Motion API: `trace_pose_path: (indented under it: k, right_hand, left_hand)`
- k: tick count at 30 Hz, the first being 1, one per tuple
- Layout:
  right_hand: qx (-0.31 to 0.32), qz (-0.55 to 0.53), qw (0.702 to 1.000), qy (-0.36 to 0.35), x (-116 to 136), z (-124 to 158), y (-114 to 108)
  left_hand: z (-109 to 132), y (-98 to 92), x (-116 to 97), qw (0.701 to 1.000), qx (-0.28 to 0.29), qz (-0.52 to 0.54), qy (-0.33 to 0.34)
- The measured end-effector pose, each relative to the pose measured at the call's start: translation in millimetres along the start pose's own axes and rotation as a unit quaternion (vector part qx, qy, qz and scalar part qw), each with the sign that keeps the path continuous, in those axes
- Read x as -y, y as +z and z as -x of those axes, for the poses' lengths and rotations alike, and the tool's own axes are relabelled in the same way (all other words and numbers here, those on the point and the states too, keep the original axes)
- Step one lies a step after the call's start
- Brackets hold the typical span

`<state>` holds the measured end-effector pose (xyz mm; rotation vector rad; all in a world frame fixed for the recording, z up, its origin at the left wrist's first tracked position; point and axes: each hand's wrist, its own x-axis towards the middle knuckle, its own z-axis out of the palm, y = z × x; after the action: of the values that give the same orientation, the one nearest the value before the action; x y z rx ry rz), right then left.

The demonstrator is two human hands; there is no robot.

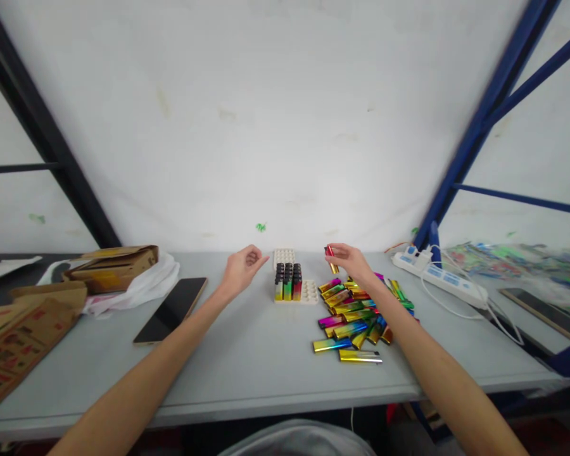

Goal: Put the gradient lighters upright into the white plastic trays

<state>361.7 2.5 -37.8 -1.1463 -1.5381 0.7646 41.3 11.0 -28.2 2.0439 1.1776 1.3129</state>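
My right hand (354,261) is closed on a red and gold lighter (332,258), pinched between thumb and fingertips above the right side of the table. Below it lies a loose pile of shiny lighters (356,313) in gold, blue, green and pink. In the middle stands a white holder tray (310,291) with round holes; several lighters (287,285) with black tops are upright in rows on its left part. Left of the tray, my left hand (244,271) hovers with fingers curled in and the thumb toward the lighters; nothing shows in it.
A dark phone (171,310) lies left of my left forearm. Cardboard boxes (114,269) and a white plastic bag (145,285) are at the far left. A white power strip (439,278) with cables runs along the right, beside a blue metal frame (472,142). Another phone (546,313) is farther right.
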Motion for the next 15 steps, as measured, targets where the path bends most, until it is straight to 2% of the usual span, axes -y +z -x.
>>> trace_pose_path:
  k: [2, 5, 8, 10, 12, 15]
  right_hand:
    - [0.05, -0.033, 0.998, -0.007, 9, 8, 8]
    - [0.084, -0.089, 0.992, -0.016, 18, 17, 21]
    - [0.1, -0.153, 0.983, 0.018, 20, 22, 33]
    - [0.109, -0.154, 0.981, 0.042, 22, 25, 40]
    - [0.08, -0.105, 0.991, 0.031, 24, 28, 46]
    - [-0.018, 0.038, 0.998, -0.044, 28, 33, 54]
  left_hand:
    - [5, -0.8, -3, 0.997, -0.028, -0.067, 0.018]
    - [9, -1.1, -7, 0.988, -0.058, -0.14, 0.032]
    - [12, -0.1, -10, 0.984, -0.071, -0.16, 0.018]
    - [13, 1.7, -10, 0.984, -0.079, -0.162, -0.006]
    - [15, 4.7, -10, 0.987, -0.067, -0.142, -0.028]
    - [18, 10.3, -9, 0.996, -0.016, -0.076, -0.04]
